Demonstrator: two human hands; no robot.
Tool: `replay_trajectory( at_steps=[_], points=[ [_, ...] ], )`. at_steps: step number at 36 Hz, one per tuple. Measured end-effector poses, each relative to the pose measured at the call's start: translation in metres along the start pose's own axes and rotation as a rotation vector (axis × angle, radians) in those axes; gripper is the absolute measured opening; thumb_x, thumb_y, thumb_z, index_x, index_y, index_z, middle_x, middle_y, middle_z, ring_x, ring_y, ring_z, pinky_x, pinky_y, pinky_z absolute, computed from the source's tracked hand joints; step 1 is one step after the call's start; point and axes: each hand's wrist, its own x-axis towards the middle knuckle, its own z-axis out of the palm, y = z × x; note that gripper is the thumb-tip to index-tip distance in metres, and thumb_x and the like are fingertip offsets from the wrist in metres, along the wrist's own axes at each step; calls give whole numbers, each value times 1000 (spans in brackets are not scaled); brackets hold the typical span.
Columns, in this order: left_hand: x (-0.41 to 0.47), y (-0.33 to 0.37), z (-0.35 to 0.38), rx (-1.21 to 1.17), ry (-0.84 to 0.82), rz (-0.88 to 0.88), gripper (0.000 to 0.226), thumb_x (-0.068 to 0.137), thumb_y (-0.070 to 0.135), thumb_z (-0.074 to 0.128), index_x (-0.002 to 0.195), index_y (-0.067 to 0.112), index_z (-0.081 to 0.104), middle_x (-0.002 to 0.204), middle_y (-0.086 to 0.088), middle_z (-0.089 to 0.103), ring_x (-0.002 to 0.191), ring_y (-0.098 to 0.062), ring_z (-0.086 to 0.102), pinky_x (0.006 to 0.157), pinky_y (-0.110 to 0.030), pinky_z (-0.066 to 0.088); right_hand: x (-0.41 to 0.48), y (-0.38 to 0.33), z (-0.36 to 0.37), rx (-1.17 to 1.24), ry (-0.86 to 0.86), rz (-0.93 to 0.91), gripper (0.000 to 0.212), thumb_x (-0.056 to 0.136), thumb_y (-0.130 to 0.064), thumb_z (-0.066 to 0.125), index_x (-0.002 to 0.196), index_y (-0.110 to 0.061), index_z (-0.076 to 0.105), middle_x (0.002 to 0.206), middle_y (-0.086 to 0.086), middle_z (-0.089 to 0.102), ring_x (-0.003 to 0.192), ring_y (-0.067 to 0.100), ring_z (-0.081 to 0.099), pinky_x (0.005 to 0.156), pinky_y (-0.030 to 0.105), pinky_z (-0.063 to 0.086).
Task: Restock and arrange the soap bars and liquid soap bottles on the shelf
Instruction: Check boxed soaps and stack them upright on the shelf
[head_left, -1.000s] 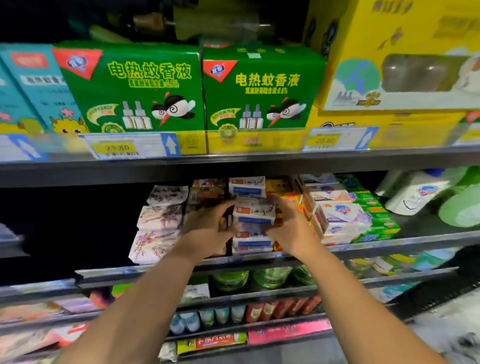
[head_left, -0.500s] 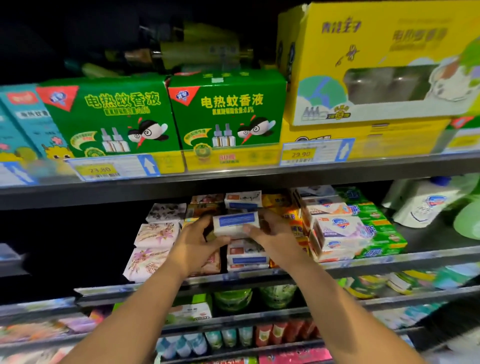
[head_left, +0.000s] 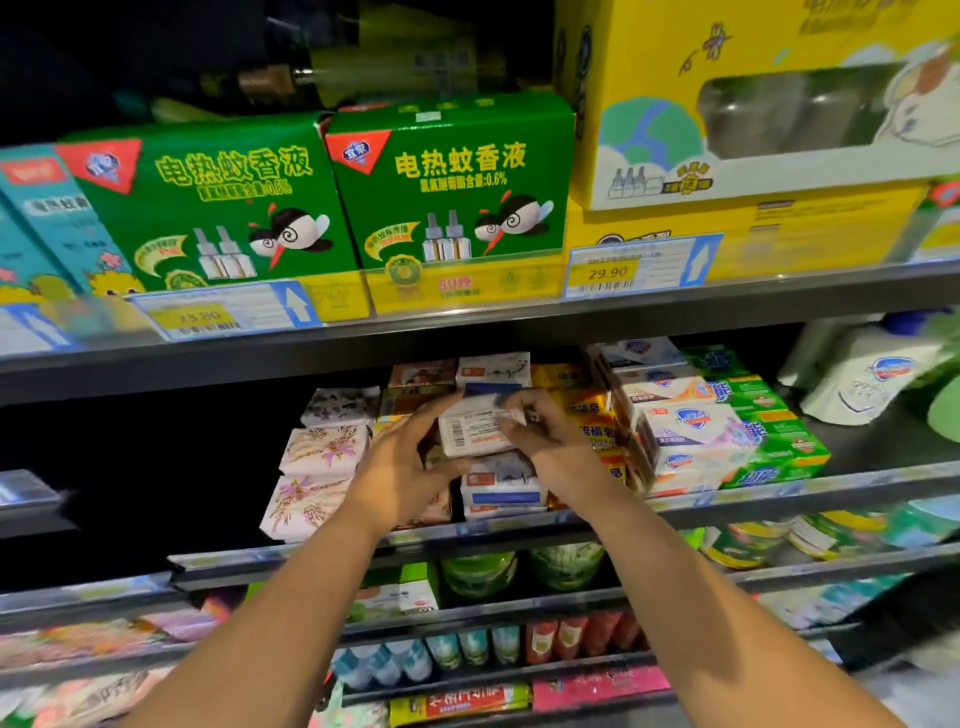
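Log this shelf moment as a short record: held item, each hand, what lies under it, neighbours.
Held item: soap box, barcode face toward the camera
Left hand: grips its left end
Right hand: fingers pinch its right end
Below: stack of white-blue boxes
Left of stack: floral bars
Right of stack: yellow boxes

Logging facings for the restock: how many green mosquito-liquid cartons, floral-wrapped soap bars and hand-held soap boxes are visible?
green mosquito-liquid cartons: 2
pale floral-wrapped soap bars: 3
white barcoded soap box, gripped between left hand and right hand: 1
Total: 6
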Motion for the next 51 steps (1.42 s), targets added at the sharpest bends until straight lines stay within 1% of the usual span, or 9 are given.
replay_trajectory(
  at_steps=[5,10,18,23,28,34,39,45,51],
  points=[
    [0,5,-2,-156,-6,-33,61,90,21,73,131,57,44,120,27,61,109,14,56,93,-22,51,-5,2,-5,-25,-56,-16,65,70,7,73,123,-26,58,132,-6,55,120,15,60,96,37,55],
    [0,5,-2,-246,-18,-95,70,78,18,85,130,49,50,102,13,69,93,8,63,78,-22,57,-2,-4,-9,28,-18,35,51,84,14,67,123,-17,61,120,1,65,100,3,67,82,21,55],
    [4,-5,1,-270,23,-128,57,83,20,80,116,58,54,94,3,74,90,-7,69,81,-36,60,2,-9,-12,10,33,89,42,82,-10,78,119,-22,65,110,1,71,100,10,70,86,29,58],
    [3,2,-4,-423,38,-191,37,88,16,75,121,30,63,91,2,75,73,-8,70,57,-17,49,3,-21,-13,-16,-26,96,55,75,3,81,117,-28,64,114,-1,71,106,12,68,88,30,58],
    [-3,12,-9,-403,49,-207,24,90,22,73,112,30,67,79,13,73,63,7,64,53,-8,43,5,-34,-15,-209,-18,54,42,79,-8,81,112,-29,66,109,-11,71,98,-3,66,87,17,49],
    [-2,13,-16,-198,-58,-247,56,58,67,85,100,31,76,103,9,73,92,-3,68,78,-22,55,1,-43,-11,-364,5,39,30,83,-22,80,102,-40,65,109,-14,65,100,0,61,84,15,49],
    [-1,34,-22,-386,-106,-200,26,76,14,85,100,13,75,93,-5,74,66,-6,67,56,-18,47,-15,-52,-11,-396,4,20,19,93,-24,69,108,-34,62,109,-13,65,96,-9,57,73,3,41],
    [-2,58,-38,-381,-165,-172,25,79,31,83,103,34,75,96,6,77,70,-14,63,62,-33,48,-29,-70,-17,-422,9,-13,26,94,-30,66,106,-49,53,113,-18,63,98,-12,58,75,4,43],
    [-40,88,-18,-744,45,-168,37,74,13,79,109,12,67,100,-5,76,90,-17,73,70,-22,56,-58,-64,-28,-242,-11,28,49,86,-16,76,119,-42,51,110,-14,70,104,-1,65,87,26,56]
  ],
)
